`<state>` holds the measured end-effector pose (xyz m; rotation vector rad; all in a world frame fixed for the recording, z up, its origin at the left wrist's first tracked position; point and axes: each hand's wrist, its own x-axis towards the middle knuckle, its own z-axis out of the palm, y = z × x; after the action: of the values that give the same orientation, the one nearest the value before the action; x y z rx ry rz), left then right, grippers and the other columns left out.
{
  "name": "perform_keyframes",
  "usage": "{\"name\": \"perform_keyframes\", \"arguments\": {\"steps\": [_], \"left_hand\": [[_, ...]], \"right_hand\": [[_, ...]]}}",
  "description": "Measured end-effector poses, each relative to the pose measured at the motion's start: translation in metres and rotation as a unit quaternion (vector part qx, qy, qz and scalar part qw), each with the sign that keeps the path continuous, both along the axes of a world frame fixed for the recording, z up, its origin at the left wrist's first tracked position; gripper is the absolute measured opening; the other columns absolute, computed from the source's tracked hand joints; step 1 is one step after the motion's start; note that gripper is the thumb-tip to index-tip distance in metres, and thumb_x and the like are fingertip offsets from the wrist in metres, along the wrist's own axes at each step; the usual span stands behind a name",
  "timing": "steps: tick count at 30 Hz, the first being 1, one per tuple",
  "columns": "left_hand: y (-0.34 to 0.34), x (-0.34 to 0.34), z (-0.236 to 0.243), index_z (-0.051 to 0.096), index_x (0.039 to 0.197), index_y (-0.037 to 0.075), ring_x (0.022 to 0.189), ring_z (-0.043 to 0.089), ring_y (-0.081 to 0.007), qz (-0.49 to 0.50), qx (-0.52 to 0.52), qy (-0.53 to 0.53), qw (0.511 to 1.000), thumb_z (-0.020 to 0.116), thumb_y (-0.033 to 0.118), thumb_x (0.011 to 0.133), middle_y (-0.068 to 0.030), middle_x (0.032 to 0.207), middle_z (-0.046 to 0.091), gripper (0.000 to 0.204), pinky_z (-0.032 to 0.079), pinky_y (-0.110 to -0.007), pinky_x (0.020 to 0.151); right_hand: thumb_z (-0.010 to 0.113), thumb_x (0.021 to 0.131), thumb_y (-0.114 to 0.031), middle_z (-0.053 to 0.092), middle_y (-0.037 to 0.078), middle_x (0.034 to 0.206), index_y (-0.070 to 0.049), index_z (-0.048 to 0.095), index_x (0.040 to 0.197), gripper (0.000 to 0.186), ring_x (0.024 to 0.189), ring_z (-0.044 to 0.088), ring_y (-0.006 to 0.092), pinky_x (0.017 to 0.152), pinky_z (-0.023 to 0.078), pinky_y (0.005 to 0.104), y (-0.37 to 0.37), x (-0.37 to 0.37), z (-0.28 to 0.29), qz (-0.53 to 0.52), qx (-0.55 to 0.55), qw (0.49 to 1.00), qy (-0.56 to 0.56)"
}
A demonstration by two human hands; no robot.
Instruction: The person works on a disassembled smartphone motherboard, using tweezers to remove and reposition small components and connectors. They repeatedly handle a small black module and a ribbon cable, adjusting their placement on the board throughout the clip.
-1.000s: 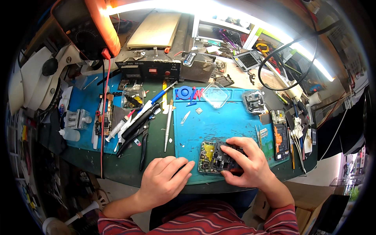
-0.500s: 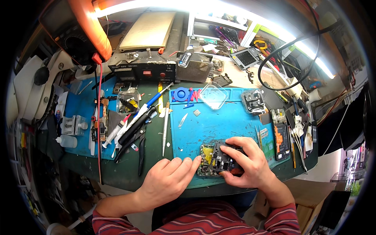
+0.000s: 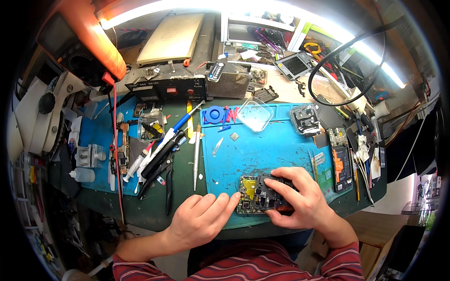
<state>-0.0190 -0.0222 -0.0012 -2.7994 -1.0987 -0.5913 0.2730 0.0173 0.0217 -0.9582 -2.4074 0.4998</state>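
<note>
An opened phone (image 3: pixel 249 187) lies on the blue mat near its front edge, with green circuitry and a yellow patch bare at its left end. Over its right part sits a black plastic cover (image 3: pixel 269 197). My right hand (image 3: pixel 304 199) grips this cover, thumb at the near edge and fingers across the top. Whether the cover rests fully on the phone, I cannot tell. My left hand (image 3: pixel 200 218) has its fingers curled, with the index fingertip against the phone's left edge; its thumb is hidden.
The blue mat (image 3: pixel 225 164) carries a clear plastic lid (image 3: pixel 255 114), a small square chip (image 3: pixel 234 136) and a blade (image 3: pixel 217 146). Another opened phone (image 3: pixel 341 159) lies to the right. Tweezers (image 3: pixel 197 161), pliers (image 3: pixel 168 180) and a syringe (image 3: pixel 136 166) lie left, beside a hanging red cable (image 3: pixel 116 150).
The whole view has shifted slightly. The black cover in my right hand looks a little flatter against the phone. My left hand stays at the phone's left edge.
</note>
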Motion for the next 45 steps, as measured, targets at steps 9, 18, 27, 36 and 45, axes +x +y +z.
{"name": "perform_keyframes", "arguments": {"steps": [9,18,27,36,45], "left_hand": [[0.003,0.003,0.002,0.075,0.137,0.008,0.079,0.053,-0.0140,0.005,-0.036,0.015,0.999,0.065,0.014,0.087,-0.0020,0.109,0.062,0.052,0.043,-0.029,0.065],[0.003,0.005,-0.001,0.072,0.141,0.008,0.079,0.053,-0.0158,0.009,-0.056,-0.010,0.998,0.065,0.012,0.087,-0.0024,0.110,0.061,0.055,0.042,-0.031,0.067],[0.004,0.007,-0.001,0.072,0.141,0.008,0.084,0.055,-0.0181,0.020,-0.078,-0.018,0.997,0.066,0.007,0.084,-0.0027,0.112,0.060,0.057,0.045,-0.033,0.071],[0.004,-0.004,-0.006,0.077,0.126,0.003,0.083,0.066,-0.0241,0.036,-0.105,-0.150,0.982,0.072,-0.002,0.074,-0.0063,0.105,0.067,0.052,0.055,-0.037,0.072],[0.004,0.000,-0.004,0.078,0.119,0.002,0.085,0.065,-0.0232,0.032,-0.082,-0.143,0.986,0.074,0.000,0.076,-0.0058,0.106,0.068,0.043,0.055,-0.035,0.072]], "right_hand": [[0.089,0.073,-0.021,0.064,0.019,0.128,0.000,0.070,0.129,0.063,0.109,0.067,0.0378,0.091,0.059,0.0448,0.001,0.003,0.000,-0.004,-0.011,1.000,0.012],[0.088,0.074,-0.021,0.064,0.020,0.128,0.001,0.070,0.129,0.061,0.109,0.067,0.0379,0.091,0.059,0.0453,-0.001,0.006,-0.001,-0.003,-0.012,1.000,0.020],[0.088,0.075,-0.022,0.064,0.019,0.128,0.001,0.070,0.129,0.061,0.110,0.067,0.0378,0.093,0.058,0.0452,-0.003,0.007,-0.001,-0.008,-0.013,1.000,0.023],[0.088,0.078,-0.025,0.065,0.019,0.132,0.004,0.070,0.129,0.061,0.113,0.069,0.0368,0.096,0.059,0.0447,-0.007,-0.005,0.001,0.038,0.008,0.999,0.013],[0.088,0.076,-0.023,0.063,0.019,0.133,0.004,0.070,0.129,0.062,0.115,0.067,0.0369,0.099,0.058,0.0446,-0.004,-0.023,0.002,0.034,-0.001,0.999,-0.021]]}}
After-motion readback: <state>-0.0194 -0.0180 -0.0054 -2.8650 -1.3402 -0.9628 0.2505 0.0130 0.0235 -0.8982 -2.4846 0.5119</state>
